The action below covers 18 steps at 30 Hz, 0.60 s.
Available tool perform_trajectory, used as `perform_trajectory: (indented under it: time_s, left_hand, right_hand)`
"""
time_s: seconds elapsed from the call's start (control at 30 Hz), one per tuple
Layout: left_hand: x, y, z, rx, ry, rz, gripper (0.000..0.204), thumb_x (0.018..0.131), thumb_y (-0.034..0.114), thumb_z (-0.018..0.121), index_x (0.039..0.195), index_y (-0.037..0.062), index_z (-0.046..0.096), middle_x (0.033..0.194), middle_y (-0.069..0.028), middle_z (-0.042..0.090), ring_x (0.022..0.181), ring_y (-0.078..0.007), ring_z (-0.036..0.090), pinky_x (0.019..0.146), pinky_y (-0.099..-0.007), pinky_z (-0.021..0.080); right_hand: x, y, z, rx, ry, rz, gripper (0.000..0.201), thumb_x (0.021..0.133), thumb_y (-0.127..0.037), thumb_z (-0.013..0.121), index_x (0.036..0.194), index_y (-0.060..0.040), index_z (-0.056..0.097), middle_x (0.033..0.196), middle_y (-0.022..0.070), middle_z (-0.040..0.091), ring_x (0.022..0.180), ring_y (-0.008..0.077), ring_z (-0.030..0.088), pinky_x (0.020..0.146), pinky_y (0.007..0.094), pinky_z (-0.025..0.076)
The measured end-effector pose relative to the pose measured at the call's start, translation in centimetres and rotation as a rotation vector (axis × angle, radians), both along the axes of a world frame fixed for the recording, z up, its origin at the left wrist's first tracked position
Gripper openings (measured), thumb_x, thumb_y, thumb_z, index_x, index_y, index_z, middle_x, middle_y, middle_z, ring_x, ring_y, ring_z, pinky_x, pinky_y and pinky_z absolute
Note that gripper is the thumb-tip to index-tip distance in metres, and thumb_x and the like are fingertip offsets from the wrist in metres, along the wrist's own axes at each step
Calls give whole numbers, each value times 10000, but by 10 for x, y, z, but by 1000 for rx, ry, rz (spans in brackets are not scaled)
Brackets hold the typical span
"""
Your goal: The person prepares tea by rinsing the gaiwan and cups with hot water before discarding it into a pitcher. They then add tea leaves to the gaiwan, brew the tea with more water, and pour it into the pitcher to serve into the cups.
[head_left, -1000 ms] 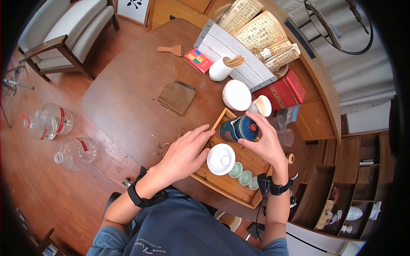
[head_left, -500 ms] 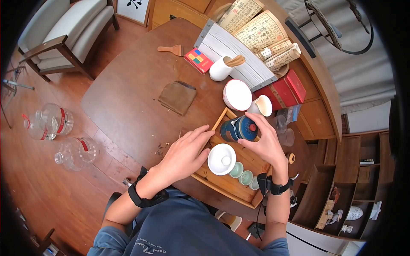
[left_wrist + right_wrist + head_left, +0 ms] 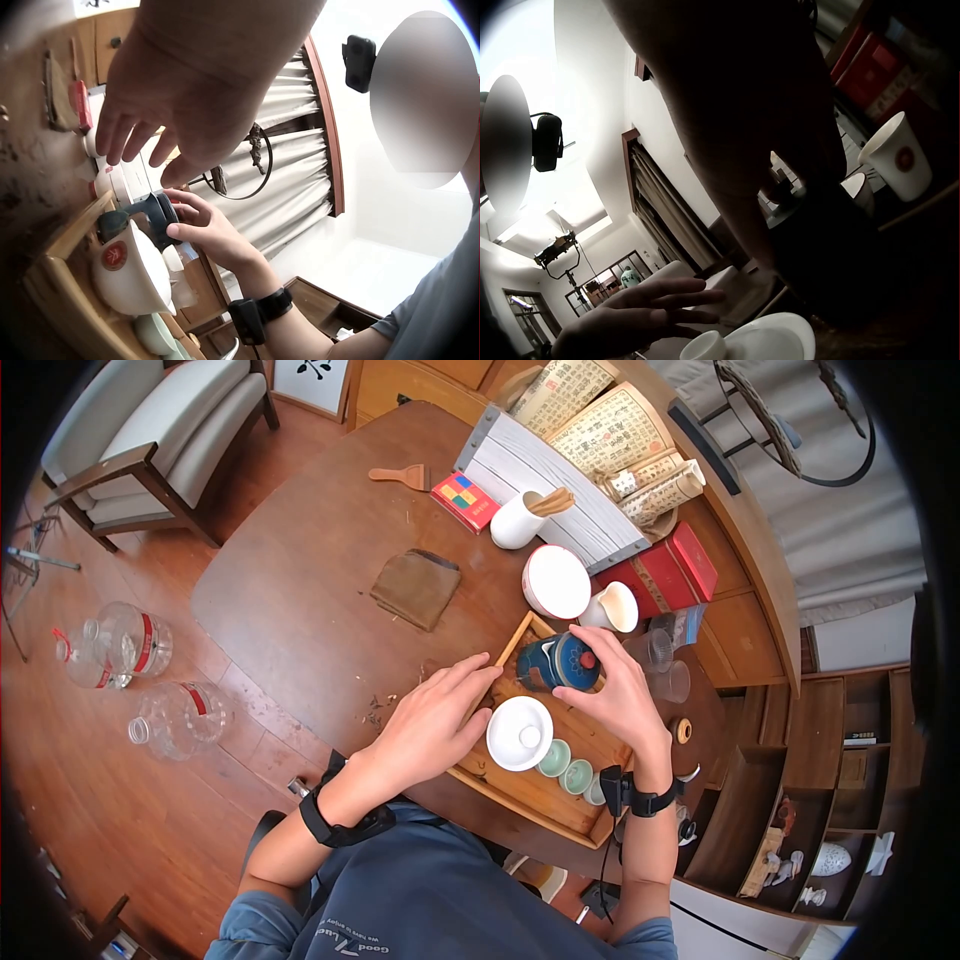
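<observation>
My right hand [image 3: 617, 685] holds a dark blue teapot [image 3: 540, 664] round its top, thumb on the near side and fingers on the far side of the lid [image 3: 575, 658] with its red knob. The pot is over the far end of a wooden tray [image 3: 480, 781]. Beside it on the tray is a white lidded bowl [image 3: 518, 733], marked with a red emblem in the left wrist view. Several pale green cups [image 3: 575, 777] line up next to that bowl. Over the tray's left edge hovers my left hand [image 3: 430, 718], fingers extended and holding nothing.
Beyond the tray stand a white bowl [image 3: 556, 582], a white pitcher [image 3: 611, 607] and a white holder [image 3: 514, 523] with wooden tools. Clear plastic cups [image 3: 668, 681] are right of the tray. A folded brown cloth [image 3: 416, 590] and a brush [image 3: 400, 477] lie farther left.
My right hand and the teapot's lid have shifted slightly left in the head view. The left hand has stayed in place.
</observation>
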<state>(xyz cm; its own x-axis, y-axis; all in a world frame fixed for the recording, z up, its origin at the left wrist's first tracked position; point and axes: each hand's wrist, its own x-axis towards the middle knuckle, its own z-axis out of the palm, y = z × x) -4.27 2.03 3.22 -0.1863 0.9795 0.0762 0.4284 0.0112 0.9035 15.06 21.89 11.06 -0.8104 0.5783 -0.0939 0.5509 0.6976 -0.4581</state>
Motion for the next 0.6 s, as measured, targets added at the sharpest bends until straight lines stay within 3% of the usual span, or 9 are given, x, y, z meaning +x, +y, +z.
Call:
perform_trajectory:
  time_s: [0.33,0.6]
  left_hand:
    - [1,1,-1,6,5,0,495,1027,164,642,1499,63,532,1603,-191,495,1411,-426,529,1165,-495,453]
    - [1,0,-1,-3,13,1,495,1027,165,647,1498,61,533,1603,-183,497,1408,-422,531,1166,-497,450]
  right_hand:
    - [-1,-2,-2,-9,-18,-19,810,783,-170,904,1506,-73,551,1481,154,572,1178,331,665,1022,423,558]
    - [-1,1,-3,-40,-3,-1,812,780,-171,902,1504,-71,547,1422,134,602,1162,331,654,1011,415,549]
